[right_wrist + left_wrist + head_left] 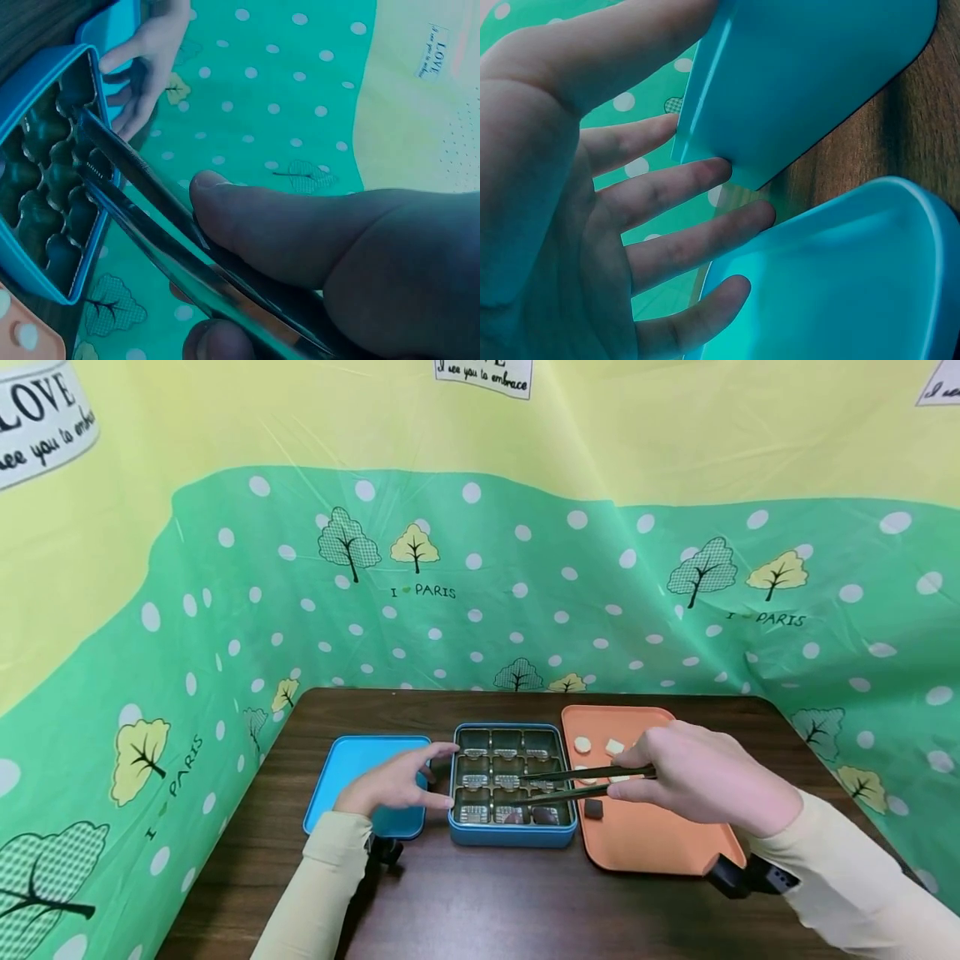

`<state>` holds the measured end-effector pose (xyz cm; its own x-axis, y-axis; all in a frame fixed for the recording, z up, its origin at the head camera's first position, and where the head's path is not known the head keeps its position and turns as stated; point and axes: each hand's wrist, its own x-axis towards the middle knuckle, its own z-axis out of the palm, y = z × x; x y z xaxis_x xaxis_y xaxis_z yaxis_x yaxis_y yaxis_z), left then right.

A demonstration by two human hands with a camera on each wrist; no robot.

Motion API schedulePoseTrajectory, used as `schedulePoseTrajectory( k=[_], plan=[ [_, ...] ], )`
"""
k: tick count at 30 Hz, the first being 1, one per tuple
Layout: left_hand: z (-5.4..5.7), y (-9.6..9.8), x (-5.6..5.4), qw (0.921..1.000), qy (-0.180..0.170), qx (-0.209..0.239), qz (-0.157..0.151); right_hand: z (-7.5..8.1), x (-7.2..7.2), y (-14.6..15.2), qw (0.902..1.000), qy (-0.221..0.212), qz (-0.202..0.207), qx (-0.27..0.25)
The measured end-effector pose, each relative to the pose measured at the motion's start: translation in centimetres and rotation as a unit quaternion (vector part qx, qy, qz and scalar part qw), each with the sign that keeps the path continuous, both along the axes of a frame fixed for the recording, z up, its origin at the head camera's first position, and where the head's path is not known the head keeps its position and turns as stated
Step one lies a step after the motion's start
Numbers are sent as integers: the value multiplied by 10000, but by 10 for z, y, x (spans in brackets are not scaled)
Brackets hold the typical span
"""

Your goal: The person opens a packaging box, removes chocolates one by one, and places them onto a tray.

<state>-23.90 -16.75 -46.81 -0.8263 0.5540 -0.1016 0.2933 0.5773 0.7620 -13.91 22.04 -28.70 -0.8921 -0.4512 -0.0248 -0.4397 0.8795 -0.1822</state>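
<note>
My right hand (693,777) pinches a pair of long dark metal tongs (161,206) between thumb and fingers. Their two tips stand apart over the cells of a blue box (513,836), with nothing seen between them. A clear insert (507,766) divides this box into several compartments; dark round pieces (546,815) lie in its front row, middle and right. At the box's left side is my left hand (393,779), thumb near the front corner and fingertips by the rim. In the left wrist view its fingers are spread and nearly straight against the blue wall.
A blue lid (337,777) lies left of the box, partly beneath my left hand. To the right, an orange tray (652,843) bears several small white pieces (582,745) and a dark square piece (593,809). Patterned cloth (480,610) hangs behind the wooden table (480,902).
</note>
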Motion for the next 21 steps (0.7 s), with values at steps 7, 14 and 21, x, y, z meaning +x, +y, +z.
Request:
schedulePoseTrajectory(
  k=[7, 14, 21],
  plan=[
    [-1, -1, 0, 10000, 31, -30, -52, -1, -10, -17, 9994, -150, 263, 192],
    [-1, -1, -1, 10000, 43, -45, -8, -3, -22, -32, 9970, -251, 490, 536],
    [0, 0, -2, 9999, 67, -68, -65, -6, -27, -44, 9945, -227, 747, 700]
  ],
)
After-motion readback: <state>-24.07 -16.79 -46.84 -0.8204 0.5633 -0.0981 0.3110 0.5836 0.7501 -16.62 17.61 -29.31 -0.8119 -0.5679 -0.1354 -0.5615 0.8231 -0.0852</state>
